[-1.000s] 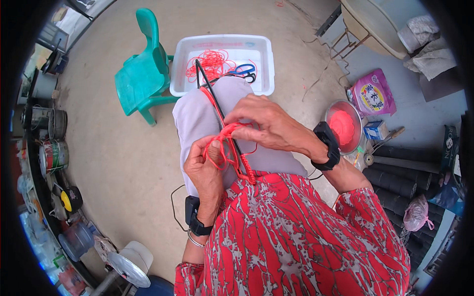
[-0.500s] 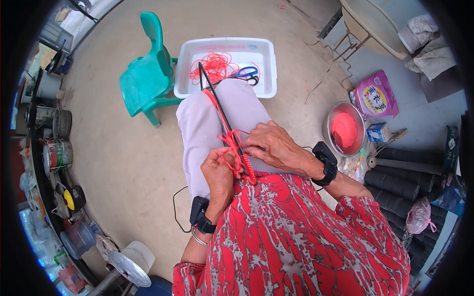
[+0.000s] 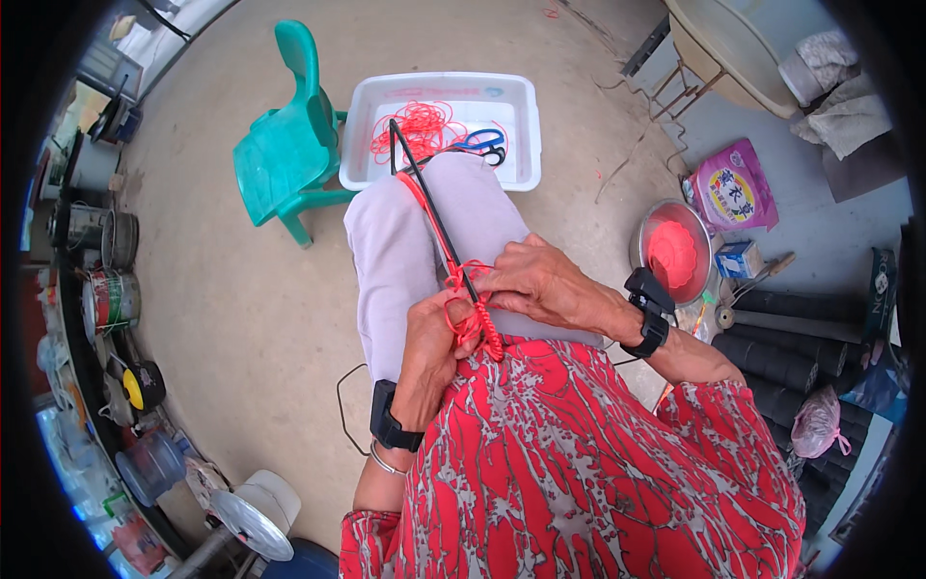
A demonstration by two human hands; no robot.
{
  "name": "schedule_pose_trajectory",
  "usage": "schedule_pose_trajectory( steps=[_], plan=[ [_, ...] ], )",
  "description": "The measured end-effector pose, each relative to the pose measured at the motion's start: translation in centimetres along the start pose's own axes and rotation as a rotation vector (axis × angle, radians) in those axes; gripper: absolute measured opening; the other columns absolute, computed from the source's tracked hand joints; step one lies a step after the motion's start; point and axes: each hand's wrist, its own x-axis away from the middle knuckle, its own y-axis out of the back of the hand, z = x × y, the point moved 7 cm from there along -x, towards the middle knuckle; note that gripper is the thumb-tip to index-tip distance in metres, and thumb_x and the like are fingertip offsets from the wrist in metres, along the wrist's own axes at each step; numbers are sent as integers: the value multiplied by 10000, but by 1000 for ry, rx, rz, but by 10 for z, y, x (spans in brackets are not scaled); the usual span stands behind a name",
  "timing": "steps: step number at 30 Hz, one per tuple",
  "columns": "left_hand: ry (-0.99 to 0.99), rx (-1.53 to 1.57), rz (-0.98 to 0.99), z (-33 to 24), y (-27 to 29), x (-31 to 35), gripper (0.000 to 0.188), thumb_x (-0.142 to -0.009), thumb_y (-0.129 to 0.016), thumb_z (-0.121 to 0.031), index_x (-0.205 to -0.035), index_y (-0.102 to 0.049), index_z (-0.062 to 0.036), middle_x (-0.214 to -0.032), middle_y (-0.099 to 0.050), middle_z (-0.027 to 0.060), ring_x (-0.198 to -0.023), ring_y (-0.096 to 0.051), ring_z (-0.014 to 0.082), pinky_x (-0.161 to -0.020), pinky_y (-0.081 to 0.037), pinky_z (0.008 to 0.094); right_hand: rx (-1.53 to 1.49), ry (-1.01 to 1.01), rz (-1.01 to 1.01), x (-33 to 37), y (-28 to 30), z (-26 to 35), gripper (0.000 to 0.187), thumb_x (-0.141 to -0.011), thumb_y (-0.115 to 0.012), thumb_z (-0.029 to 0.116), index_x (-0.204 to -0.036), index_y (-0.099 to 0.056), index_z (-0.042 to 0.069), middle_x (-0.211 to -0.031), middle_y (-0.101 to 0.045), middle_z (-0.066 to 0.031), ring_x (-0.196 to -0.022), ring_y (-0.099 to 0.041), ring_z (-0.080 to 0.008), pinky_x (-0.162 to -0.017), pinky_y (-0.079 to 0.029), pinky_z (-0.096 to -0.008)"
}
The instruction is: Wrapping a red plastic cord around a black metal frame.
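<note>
A thin black rod frame [image 3: 409, 159] rests along my lap, its bent far end over my knees. Red cord [image 3: 490, 338] is wound and knotted round its near end, close to my shirt. My left hand [image 3: 434, 328] is closed on loose loops of the cord at the rod's left side. From the right, my right hand [image 3: 535, 285] pinches the cord against the rod, just above the knotted part. More red strands run along the rod toward my knees. The fingertips of both hands are partly hidden by cord and by each other.
Beyond my knees stands a white plastic tub [image 3: 526, 145] holding tangled red cord [image 3: 417, 130] and blue-handled scissors [image 3: 480, 142]. A green plastic chair [image 3: 285, 159] is left of it. At right are a metal bowl [image 3: 709, 261], a purple bag [image 3: 733, 183] and dark rolls [image 3: 772, 362].
My right hand has come in closer against the rod, and its wrist has turned. The cord loops near my left hand have been drawn into a different shape.
</note>
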Motion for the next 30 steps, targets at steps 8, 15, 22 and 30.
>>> schedule_pose_trajectory(
  steps=[8, 15, 22, 30],
  plan=[
    [-140, 59, -13, -8, -4, 19, 242, -846, -491, 61, -1080, -555, 63, -848, -629, 98, -695, -619, 162, -579, -517, 257, -174, -92, -46, -4, 18, -7, 163, -832, -662, 134, -985, -666, 77, -881, -600, -75, -854, -571, -222, -754, -436, -350],
    [-385, -75, -103, -23, 10, 42, 300, -863, -537, 62, -1156, -586, 17, -990, -658, 53, -945, -612, 140, -905, -464, 277, -270, -179, -266, -3, 45, -5, 160, -876, -633, 119, -1012, -666, 40, -934, -604, -67, -930, -587, -184, -808, -467, -314],
    [-112, 151, 135, 3, -10, 24, 288, -889, -635, -66, -1155, -558, 13, -941, -677, 127, -816, -660, 172, -738, -539, 284, -1075, -332, -395, -1, 49, 0, 259, -947, -565, 182, -1119, -567, -12, -905, -629, -74, -842, -599, -160, -761, -476, -288],
    [-103, 185, 322, 14, -26, 18, 346, -918, -614, -112, -1211, -485, 20, -925, -661, 119, -868, -650, 180, -755, -525, 281, -1206, -241, 6, -1, 26, 61, 184, -963, -542, 158, -1080, -583, 22, -795, -584, -13, -685, -541, -63, -600, -424, -214]
  ],
)
